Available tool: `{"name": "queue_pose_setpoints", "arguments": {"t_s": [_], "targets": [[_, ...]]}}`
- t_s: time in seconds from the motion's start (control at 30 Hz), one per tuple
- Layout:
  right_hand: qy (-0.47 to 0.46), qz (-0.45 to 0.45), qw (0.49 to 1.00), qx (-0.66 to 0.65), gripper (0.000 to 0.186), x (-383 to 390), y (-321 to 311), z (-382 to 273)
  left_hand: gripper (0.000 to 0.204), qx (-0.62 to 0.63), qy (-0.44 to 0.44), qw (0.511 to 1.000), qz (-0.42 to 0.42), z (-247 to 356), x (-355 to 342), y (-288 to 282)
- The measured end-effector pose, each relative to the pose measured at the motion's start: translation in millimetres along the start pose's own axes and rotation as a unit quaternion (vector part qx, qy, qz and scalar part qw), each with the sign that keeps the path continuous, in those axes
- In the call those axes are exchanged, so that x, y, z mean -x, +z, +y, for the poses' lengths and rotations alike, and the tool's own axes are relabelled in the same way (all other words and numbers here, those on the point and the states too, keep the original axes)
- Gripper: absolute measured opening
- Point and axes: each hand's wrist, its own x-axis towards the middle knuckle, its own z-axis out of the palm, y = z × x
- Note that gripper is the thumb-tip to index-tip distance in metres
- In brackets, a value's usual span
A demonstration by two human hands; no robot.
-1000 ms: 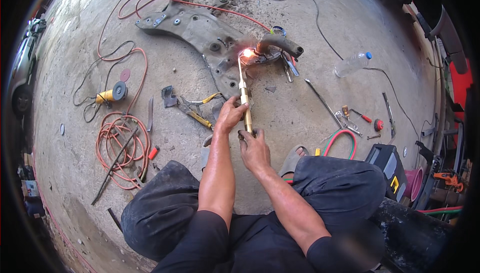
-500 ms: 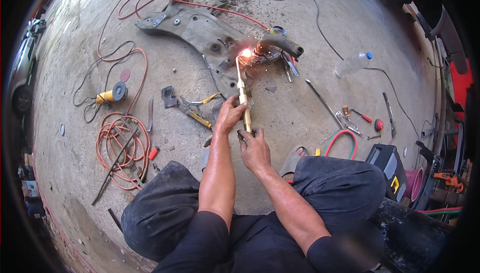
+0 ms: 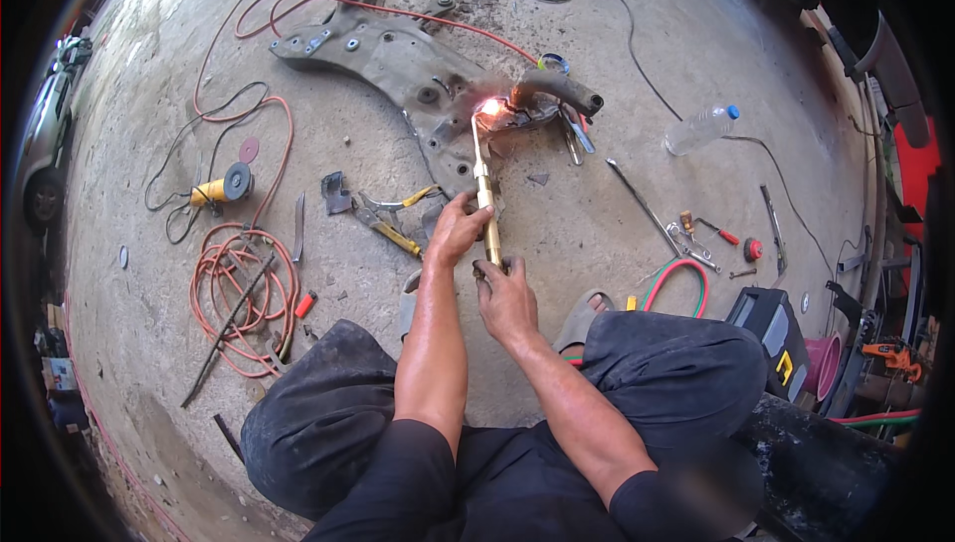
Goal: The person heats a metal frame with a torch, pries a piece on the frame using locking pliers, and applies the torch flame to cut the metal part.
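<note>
My left hand (image 3: 459, 228) is wrapped round the brass body of a gas torch (image 3: 484, 189), and my right hand (image 3: 507, 298) grips the torch's lower end. The torch points away from me, its bent tip touching or nearly touching a bright glowing spot (image 3: 490, 106) on a grey metal car subframe (image 3: 398, 72). Beside the glow the metal looks torn or cracked, next to a stub arm (image 3: 565, 90) that sticks out to the right. Locking pliers (image 3: 575, 134) appear clamped under that arm. Yellow-handled cutters (image 3: 390, 232) lie left of my left hand.
An angle grinder (image 3: 221, 187) and a coiled orange hose (image 3: 234, 288) lie at left. On the right are a plastic bottle (image 3: 701, 129), a long bar (image 3: 642, 206), several hand tools, a red-green hose (image 3: 686, 269) and a toolbox (image 3: 771, 338). A black cable (image 3: 627, 20) crosses the floor.
The spray of sparks around the torch tip has died down, and the glow looks smaller. Both hands and the torch stay almost in the same place.
</note>
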Motion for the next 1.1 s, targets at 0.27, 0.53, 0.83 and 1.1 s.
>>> {"name": "queue_pose_setpoints", "arguments": {"t_s": [0.27, 0.53, 0.83, 1.1], "targets": [[-0.003, -0.006, 1.000, -0.001, 0.026, -1, -2, -2, 0.060, 0.020, 0.006, 1.000, 0.013, -4, -2, 0], [0.001, -0.002, 1.000, 0.003, 0.028, 2, 1, 1, 0.062, 0.007, -0.002, 1.000, -0.002, -3, -1, 2], [0.005, -0.004, 1.000, 0.004, 0.028, 1, -5, -2, 0.064, -0.013, -0.008, 1.000, 0.001, 10, 6, 2], [0.007, -0.023, 1.000, 0.012, 0.031, -4, -37, -2, 0.061, 0.042, 0.000, 0.999, 0.021, 8, 1, 20]]}}
